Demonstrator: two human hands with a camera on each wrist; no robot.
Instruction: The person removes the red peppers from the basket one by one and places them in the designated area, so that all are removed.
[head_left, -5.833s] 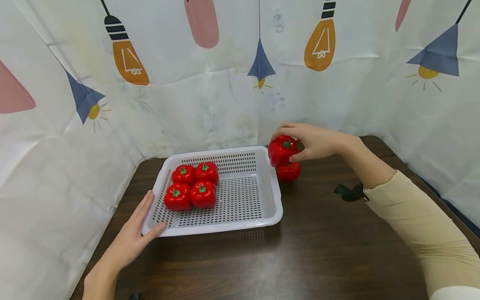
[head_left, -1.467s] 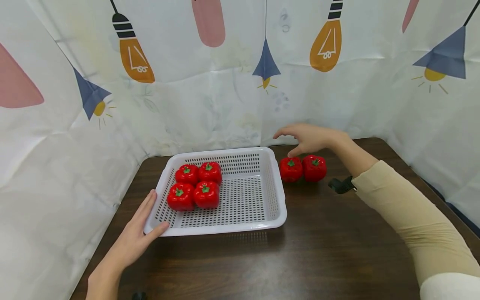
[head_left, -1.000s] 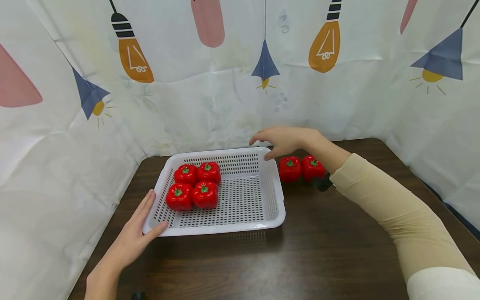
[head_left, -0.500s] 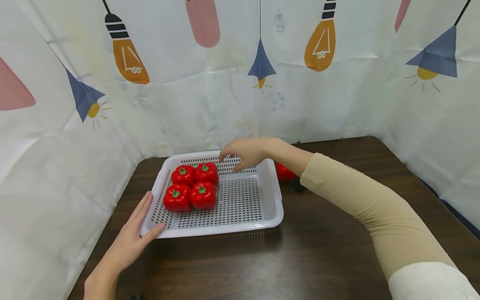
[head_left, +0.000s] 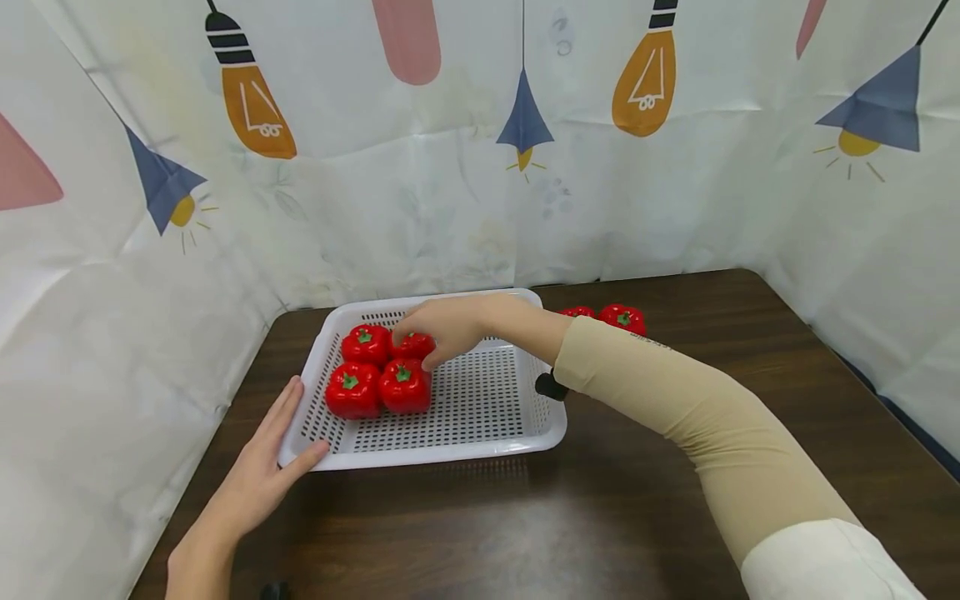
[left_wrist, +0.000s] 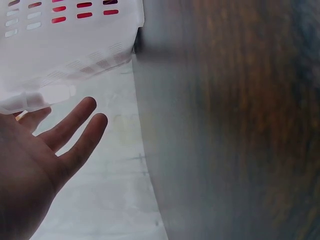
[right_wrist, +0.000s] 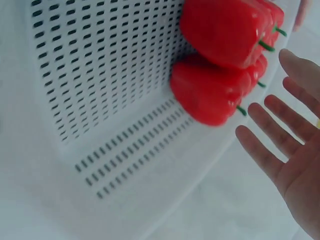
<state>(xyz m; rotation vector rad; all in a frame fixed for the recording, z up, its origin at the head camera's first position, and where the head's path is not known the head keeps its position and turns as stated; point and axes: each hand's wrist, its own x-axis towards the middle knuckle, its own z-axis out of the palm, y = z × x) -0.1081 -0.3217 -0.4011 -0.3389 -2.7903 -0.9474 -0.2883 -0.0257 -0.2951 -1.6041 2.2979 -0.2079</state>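
Observation:
Red bell peppers with green stems sit grouped two by two in the left half of a white perforated basket (head_left: 442, 457). My right hand (head_left: 453, 321) reaches over the basket, fingers just above the back right pepper (head_left: 412, 347) and partly covering it. In the right wrist view, that hand (right_wrist: 300, 155) holds nothing; its spread fingers stand apart from the peppers (right_wrist: 212, 95). My left hand (head_left: 255, 475) rests at the basket's left front corner, straight fingers along the left side and thumb at the front rim. The left wrist view shows its fingers (left_wrist: 82, 142) extended beside the basket wall (left_wrist: 65, 50).
Two more red peppers (head_left: 624, 319) are on the dark wooden table (head_left: 615, 517) right of the basket, partly hidden behind my right forearm. A white curtain with printed lamps (head_left: 450, 217) hangs close behind the table and along its left side.
Earlier, my right hand held a pepper beside the basket; that pepper now sits on the table at the right. The empty right hand has since moved left over the basketed peppers. The left hand stays put.

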